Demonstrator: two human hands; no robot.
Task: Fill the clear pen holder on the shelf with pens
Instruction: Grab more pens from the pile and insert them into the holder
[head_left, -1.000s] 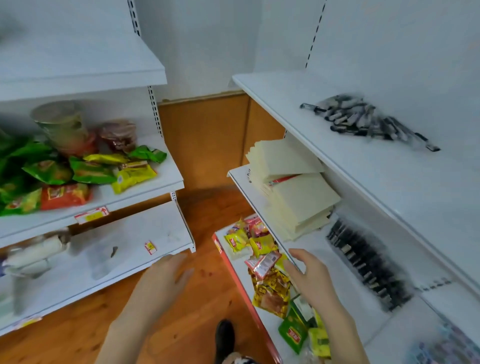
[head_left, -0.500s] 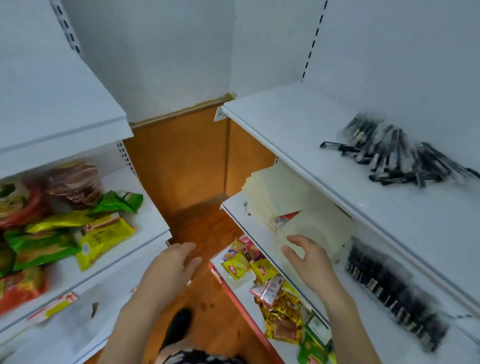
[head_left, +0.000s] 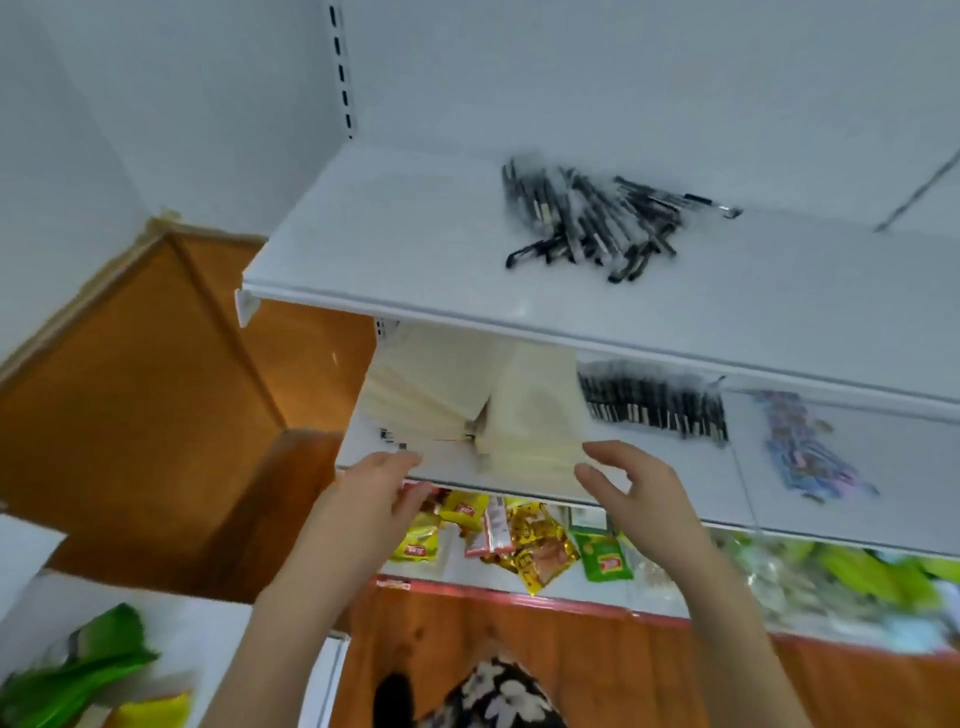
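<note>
Left hand (head_left: 382, 493) and right hand (head_left: 639, 488) are raised empty at the middle shelf (head_left: 883, 447); pens (head_left: 592, 223) are heaped on the top shelf (head_left: 395, 244).
The left hand is held with fingers nearly straight and together, nothing gripped, fingertips at the middle shelf's front edge just by the cream paper (head_left: 467, 405); contact with the paper cannot be told through blur. The right hand is seen half open, fingers loosely curled, thumb spread, nothing held, in front of the same paper. The pens are piled loose, black, well above and right of both hands. A row of black pens (head_left: 654, 405) is laid on the middle shelf right of the paper, with coloured items (head_left: 805, 452) further right. Snack packets (head_left: 519, 535) are seen on the shelf below.
</note>
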